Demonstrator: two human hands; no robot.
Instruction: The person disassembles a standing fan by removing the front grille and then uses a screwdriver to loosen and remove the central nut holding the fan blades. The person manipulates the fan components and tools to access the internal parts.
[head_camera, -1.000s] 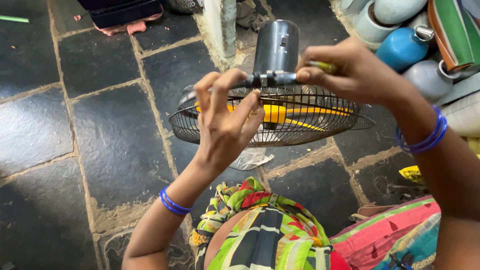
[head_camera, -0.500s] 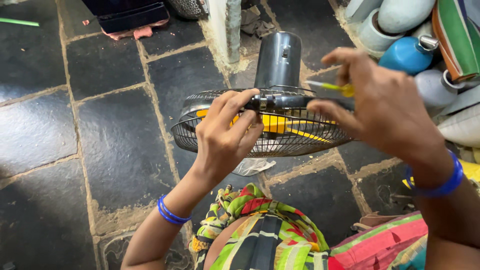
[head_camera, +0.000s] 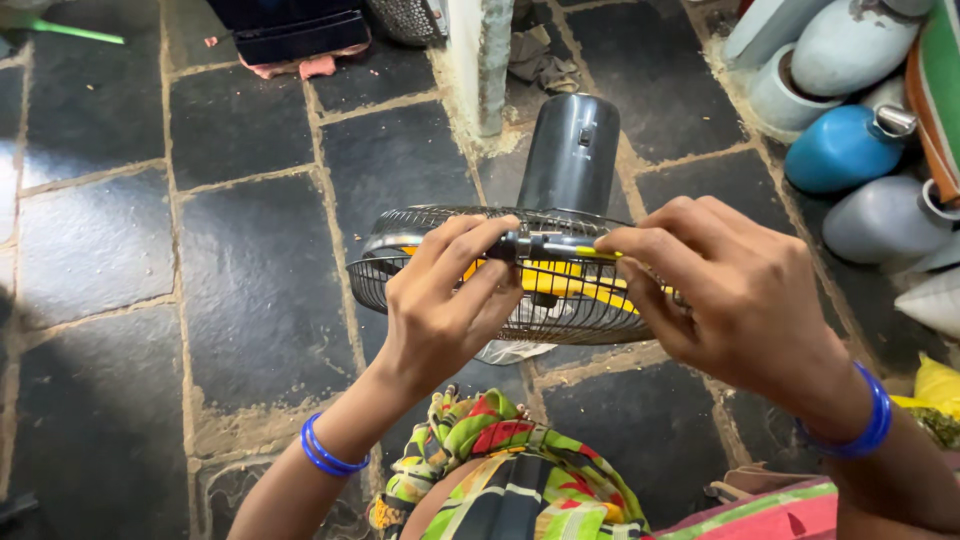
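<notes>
Screwdriver (head_camera: 555, 246) held level, long axis running from 9 o'clock to 3 o'clock across the middle of the view; dark shaft end toward 9, yellow handle end toward 3. Lies just above the rim of the wire fan guard (head_camera: 420, 290), over the yellow blades (head_camera: 545, 280), with the dark motor housing (head_camera: 572, 150) at 12 o'clock behind it.

Compared with half a second ago: both hands drawn closer together, right hand dropped from the upper right down to the level of the left, screwdriver now gripped at both ends instead of poking out above the right fingers. Fan tilted a little more toward the camera.

Left hand (head_camera: 445, 310) at 9 o'clock of the tool, fingertips pinched around the dark shaft end. Right hand (head_camera: 735, 290) at 3 o'clock, fingers curled tight over the yellow handle. Blue bangles (head_camera: 325, 455) on the left wrist. Blue jug (head_camera: 840, 150) well apart at 2 o'clock.
</notes>
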